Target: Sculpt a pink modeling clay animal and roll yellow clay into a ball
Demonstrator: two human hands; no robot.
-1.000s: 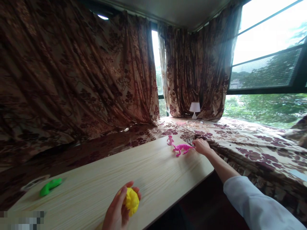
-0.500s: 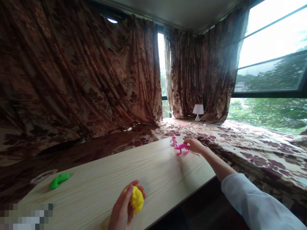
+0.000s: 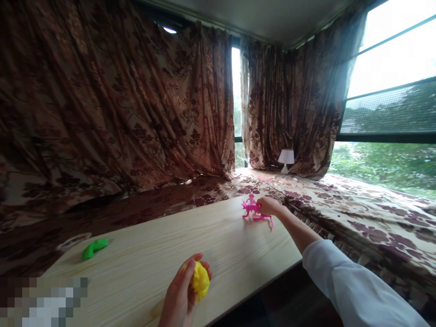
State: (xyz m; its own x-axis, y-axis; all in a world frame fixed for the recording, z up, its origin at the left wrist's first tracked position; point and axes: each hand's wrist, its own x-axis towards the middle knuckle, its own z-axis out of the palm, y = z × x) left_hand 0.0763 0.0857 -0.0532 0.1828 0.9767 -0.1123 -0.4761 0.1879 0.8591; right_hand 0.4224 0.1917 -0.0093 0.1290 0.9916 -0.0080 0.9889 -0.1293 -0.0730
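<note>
Near the table's front edge, my left hand [image 3: 179, 293] is closed around a lumpy yellow toy [image 3: 200, 281], whose exact kind I cannot make out. At the far right end, my right hand [image 3: 269, 206] pinches a bright pink four-legged toy animal [image 3: 250, 208] with a long thin tail. Its feet are at or just above the tabletop. Directly behind it stands a lighter pink toy figure [image 3: 251, 197], partly hidden by the animal.
A bent green toy [image 3: 95, 248] lies at the left end of the pale wooden table [image 3: 146, 254], beside a pale round object [image 3: 73, 240]. Flower-patterned cloth [image 3: 340, 209] surrounds the table. A small white lamp [image 3: 286, 157] stands in the far corner by the curtains.
My right hand has moved the pink toy animal leftward, so it now overlaps the lighter pink figure. My left hand keeps its hold on the yellow toy. The view has shifted slightly left.
</note>
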